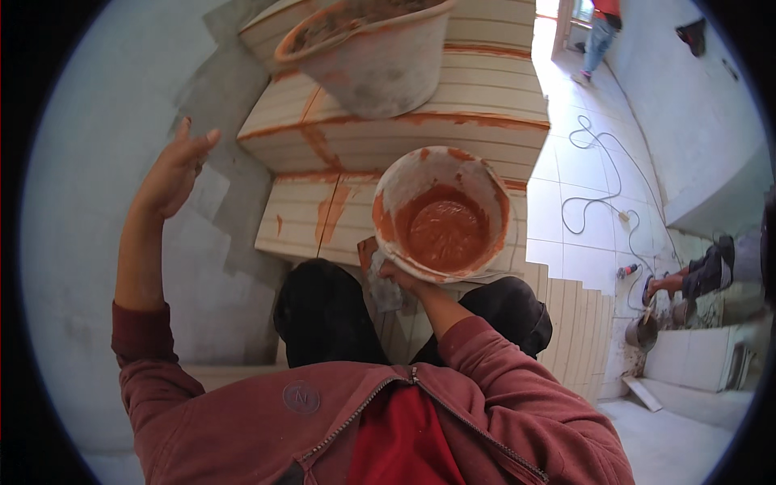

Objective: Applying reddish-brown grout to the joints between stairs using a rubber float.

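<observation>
My left hand [184, 166] is raised beside the pale wall, fingers apart and holding nothing. My right hand [402, 276] is closed on a float [380, 291] with an orange-smeared blade and grey-smeared lower part, just at the lower-left side of a white bucket [440, 230] of orange paste. The bucket stands in front of me on tiled steps [283, 210] streaked with orange along their joints and edges. Higher up the steps sits a larger grey-white bucket [372, 73] with an orange-smeared rim and dark contents.
At right, a lower tiled floor [566, 145] carries a looping cable [582, 198], a small power tool [627, 270] and a metal pail [643, 331]. A co-worker's arm [675, 283] reaches in there. Another person [600, 36] stands at the far end. A wall [105, 242] borders the steps on the left.
</observation>
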The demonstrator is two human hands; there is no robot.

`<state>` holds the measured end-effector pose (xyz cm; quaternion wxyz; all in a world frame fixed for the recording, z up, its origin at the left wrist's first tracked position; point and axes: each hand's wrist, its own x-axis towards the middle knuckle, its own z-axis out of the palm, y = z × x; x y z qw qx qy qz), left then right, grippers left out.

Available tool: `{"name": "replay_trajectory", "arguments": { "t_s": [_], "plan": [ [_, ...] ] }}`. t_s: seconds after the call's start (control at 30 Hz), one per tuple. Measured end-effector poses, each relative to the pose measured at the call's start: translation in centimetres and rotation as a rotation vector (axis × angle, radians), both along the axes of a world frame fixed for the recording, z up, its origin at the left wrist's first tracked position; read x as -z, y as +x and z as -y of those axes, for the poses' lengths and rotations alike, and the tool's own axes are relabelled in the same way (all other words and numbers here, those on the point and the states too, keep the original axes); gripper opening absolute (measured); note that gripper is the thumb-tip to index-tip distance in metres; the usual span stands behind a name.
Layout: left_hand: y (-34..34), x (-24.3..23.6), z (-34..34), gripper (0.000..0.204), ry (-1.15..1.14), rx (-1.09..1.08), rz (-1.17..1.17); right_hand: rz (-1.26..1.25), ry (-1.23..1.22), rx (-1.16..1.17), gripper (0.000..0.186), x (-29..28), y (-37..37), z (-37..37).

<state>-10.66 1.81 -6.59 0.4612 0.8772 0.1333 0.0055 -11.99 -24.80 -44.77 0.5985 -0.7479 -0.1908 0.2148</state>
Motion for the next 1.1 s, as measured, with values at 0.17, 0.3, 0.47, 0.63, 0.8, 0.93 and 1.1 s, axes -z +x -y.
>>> {"name": "replay_trajectory", "arguments": {
  "t_s": [0.17, 0.3, 0.47, 0.63, 0.8, 0.93, 1.1],
  "plan": [
    [-1.0, 5.2, -1.0, 0.090, -0.077, -0.019, -0.098, -0.374, -0.180, 0.037, 0.081, -2.2, -1.0, -4.4],
    [2.4, 13.0, 4.7, 0.068, -0.140, 0.203, -0.335, -0.405, -0.218, 0.113, 0.088, -4.1, -1.4, -5.2],
    [2.0, 20.0, 10.6, 0.041, -0.630, 0.101, -0.570, -0.132, -0.179, 0.258, 0.065, -1.3, -2.9, -6.9],
    [0.7, 22.3, 12.2, 0.034, -0.941, -0.007, -0.458, -0.079, -0.210, 0.308, 0.055, -0.8, -2.3, -6.9],
    [-0.4, 19.2, 9.7, 0.028, -1.078, -0.162, -0.058, 0.091, -0.170, 0.070, 0.048, -5.3, -4.4, -6.8],
    [-2.8, 12.7, 1.7, 0.026, -0.836, -0.184, 0.192, 0.060, -0.844, -0.556, 0.058, -10.7, -6.5, -7.1],
    [-9.8, 11.3, -6.1, 0.023, -0.553, -0.436, 0.337, 0.178, -0.465, -0.500, 0.057, -14.3, -4.0, -6.1]
  ]
}}
